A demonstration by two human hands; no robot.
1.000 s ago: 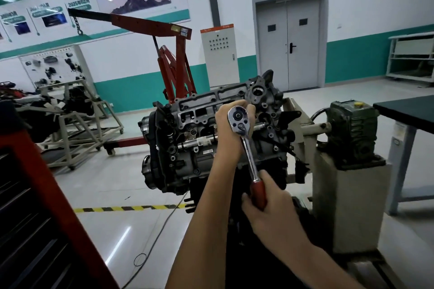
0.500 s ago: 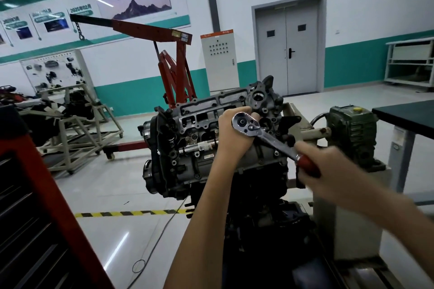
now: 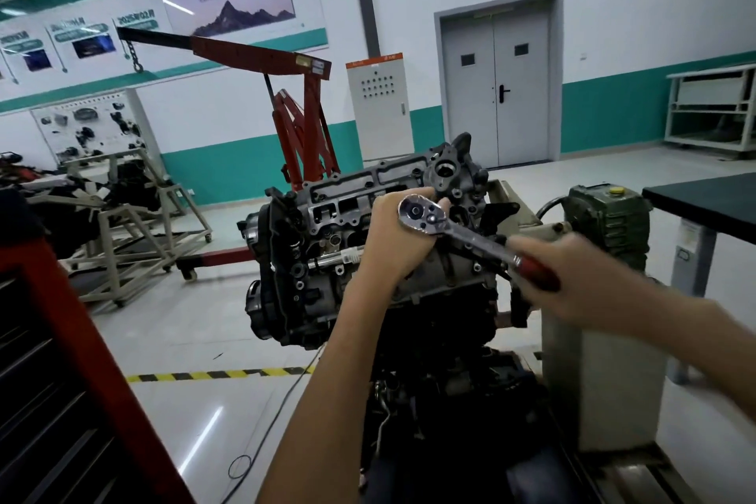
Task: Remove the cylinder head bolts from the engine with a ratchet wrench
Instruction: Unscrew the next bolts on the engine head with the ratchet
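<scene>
The chrome ratchet wrench with red handle (image 3: 470, 235) swung from pointing down to the right, so the bolt, hidden under its head on the dark grey metal engine (image 3: 323, 233), is probably loosening. The left hand (image 3: 390, 245) holds the wrench head; the right hand (image 3: 572, 278) grips the handle.

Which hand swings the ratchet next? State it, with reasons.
Right. The right hand grips the ratchet wrench by its red handle, likely giving leverage; the left hand cups its head against the engine.

— Where does your camera sit?
— On my head: one wide view, facing forward and down, close to the engine (image 3: 323, 217), with the door (image 3: 495, 94) far behind.
</scene>
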